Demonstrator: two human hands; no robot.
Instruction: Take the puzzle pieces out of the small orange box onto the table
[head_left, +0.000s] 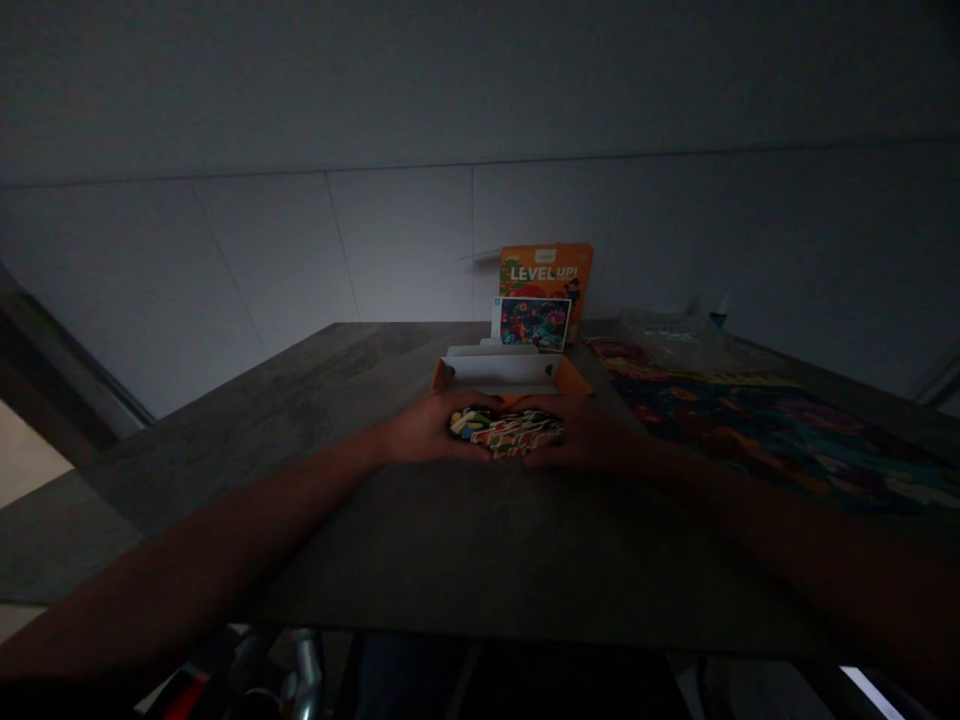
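Between my two hands is a stack of colourful puzzle pieces (510, 432), squeezed from both sides just in front of an open box. My left hand (431, 428) is wrapped round the stack's left side, and my right hand (581, 432) round its right side, with thumbs nearest me. Right behind them stands the open box (495, 370), orange outside and white inside; my hands hide part of its front wall. The dim light blurs the edges of single pieces.
Behind the box an orange "LEVEL UP!" box lid (546, 262) leans upright, a picture card (534, 324) before it. To the right lie a dark colourful puzzle (765, 430) and a clear plastic bag (667, 335). The grey table (480, 560) meets a pale wall at the back.
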